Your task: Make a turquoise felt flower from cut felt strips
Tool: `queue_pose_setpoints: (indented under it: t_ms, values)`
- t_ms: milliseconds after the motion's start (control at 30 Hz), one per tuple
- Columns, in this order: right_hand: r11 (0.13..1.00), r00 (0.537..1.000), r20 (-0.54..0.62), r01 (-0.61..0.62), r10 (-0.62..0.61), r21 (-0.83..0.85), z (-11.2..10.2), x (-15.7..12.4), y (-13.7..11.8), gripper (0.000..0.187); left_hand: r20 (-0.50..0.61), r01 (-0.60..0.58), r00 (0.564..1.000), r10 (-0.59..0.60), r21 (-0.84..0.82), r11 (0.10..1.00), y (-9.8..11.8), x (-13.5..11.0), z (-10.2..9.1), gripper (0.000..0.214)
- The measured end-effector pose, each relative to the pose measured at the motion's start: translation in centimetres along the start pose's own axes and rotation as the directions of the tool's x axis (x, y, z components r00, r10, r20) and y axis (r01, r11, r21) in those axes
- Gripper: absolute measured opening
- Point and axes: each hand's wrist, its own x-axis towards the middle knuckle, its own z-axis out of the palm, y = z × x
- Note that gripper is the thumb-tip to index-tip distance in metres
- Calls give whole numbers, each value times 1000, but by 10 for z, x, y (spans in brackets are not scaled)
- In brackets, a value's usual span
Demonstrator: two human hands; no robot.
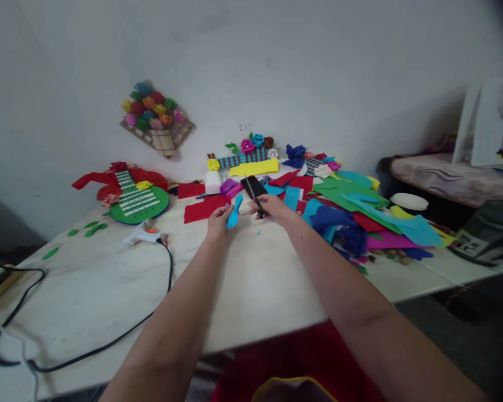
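Note:
My left hand (219, 221) pinches a folded piece of light blue paper (233, 214), which stands up between its fingers above the table. Just to the right, my right hand (271, 206) is closed around a pair of scissors (254, 196), with the blades pointing up and away from me. The scissors and the blue paper are a little apart. Behind the scissors lies a dark phone (252, 186). A tiny blue scrap (259, 232) rests on the table below my hands. Red paper sheets (203, 209) lie behind my left hand.
A white glue gun (141, 234) with a black cable (170, 262) lies at left. Behind it is a green and red guitar-shaped craft (139, 202). Colored paper (352, 195) is heaped at right, near a white bowl (409, 201) and a large jar (488, 231). Green paper leaves (93, 229) lie far left.

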Motion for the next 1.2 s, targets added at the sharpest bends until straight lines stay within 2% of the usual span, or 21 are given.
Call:
queue_pose_setpoints:
  t_ms: [133, 200, 400, 533, 700, 900, 1000, 1200]
  values:
    - [998, 996, -80, -45, 41, -49, 21, 0, -1, 31, 73, -2, 997, -1, 37, 999, -3, -7, 5, 33]
    - [998, 992, -115, -51, 49, -20, 25, 0, 0, 31, 101, 20, 995, -24, 40, 999, -3, -10, 6, 34]
    - [998, 988, -157, -4, 15, 71, 30, 7, 7, 30, 105, 25, 994, -30, 54, 998, -4, -10, 6, 34]
    - [999, 980, -194, 50, -48, 6, 30, 10, 10, 31, 106, 26, 994, -39, 122, 992, -1, -11, 5, 32]
    - [990, 978, -178, 94, -111, -100, 29, 13, 16, 36, 87, 14, 996, -36, 242, 970, 3, -12, 4, 28]
    - [925, 944, -187, 203, -272, -321, 25, 24, 30, 38, 113, 170, 978, -177, 74, 983, 4, -15, 9, 23]
    - [893, 941, -190, 184, -281, -411, 25, 23, 31, 38, 102, 230, 968, -231, 19, 973, 5, -16, 11, 19]
    - [876, 937, -210, 158, -279, -457, 25, 22, 30, 34, 39, 229, 973, -227, -55, 972, 6, -11, 7, 13]
